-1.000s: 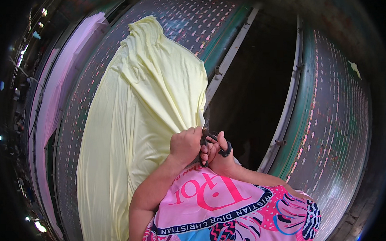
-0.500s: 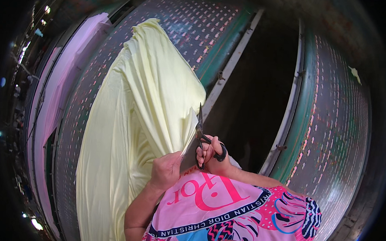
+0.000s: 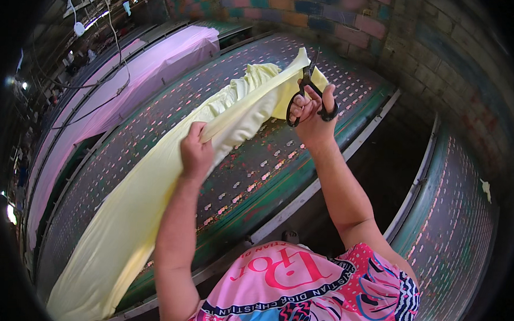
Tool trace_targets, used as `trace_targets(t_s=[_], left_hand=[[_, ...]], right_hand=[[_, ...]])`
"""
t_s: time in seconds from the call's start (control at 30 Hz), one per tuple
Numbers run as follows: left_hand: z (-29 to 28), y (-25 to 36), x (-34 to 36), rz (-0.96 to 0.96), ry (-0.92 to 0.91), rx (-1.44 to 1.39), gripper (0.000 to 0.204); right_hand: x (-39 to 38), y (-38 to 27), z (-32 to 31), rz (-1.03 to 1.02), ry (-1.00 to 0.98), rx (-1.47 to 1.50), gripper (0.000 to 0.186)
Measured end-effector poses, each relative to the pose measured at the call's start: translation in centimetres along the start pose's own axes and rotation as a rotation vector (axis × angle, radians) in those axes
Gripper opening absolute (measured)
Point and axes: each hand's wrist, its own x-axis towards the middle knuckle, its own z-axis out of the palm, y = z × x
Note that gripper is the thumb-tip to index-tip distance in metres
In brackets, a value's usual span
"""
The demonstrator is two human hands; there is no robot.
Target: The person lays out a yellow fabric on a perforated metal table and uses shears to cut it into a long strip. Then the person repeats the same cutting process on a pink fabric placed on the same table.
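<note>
A long pale yellow cloth [image 3: 137, 179] runs from the near left up across the table, its far part gathered in folds. My left hand [image 3: 196, 153] is closed around an edge of it, and a strip stretches from there toward the scissors. My right hand [image 3: 314, 114] holds black-handled scissors [image 3: 307, 77], fingers through the loops and blades pointing up and away. The cloth's far end [image 3: 285, 82] rises beside and behind the blades. Whether the blades touch it, or how far they are parted, I cannot tell.
A long table [image 3: 251, 160] with rows of small printed marks and a green edge lies under the cloth. Pink cloth [image 3: 141, 71] covers another table at the left. A marked table [image 3: 447, 224] stands right, across a dark gap with metal rails. Cables [image 3: 122, 54] hang upper left; a brick wall [image 3: 330, 19] stands behind.
Both hands have moved up and away from my body, the right one with the scissors. The cloth's far end has been lifted, and the strip between my hands is drawn out long.
</note>
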Motion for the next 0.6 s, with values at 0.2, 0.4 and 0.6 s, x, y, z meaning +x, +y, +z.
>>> trace_targets(t_s=[0.2,0.4,0.6], left_hand=[[-10.0,0.2,-5.6,0.464,-0.238,0.626,0.034],[-5.6,-2.0,-23.0,-0.034,-0.976,0.507,0.033],[0.9,-1.8,-21.1,0.016,-0.841,0.255,0.043]], right_hand=[[-6.4,7.6,-7.4,0.285,0.060,0.052,0.073],[-15.7,13.3,-16.2,0.636,0.459,-0.030,0.069],[-19.0,13.1,-17.0,0.746,0.421,-0.209,0.056]])
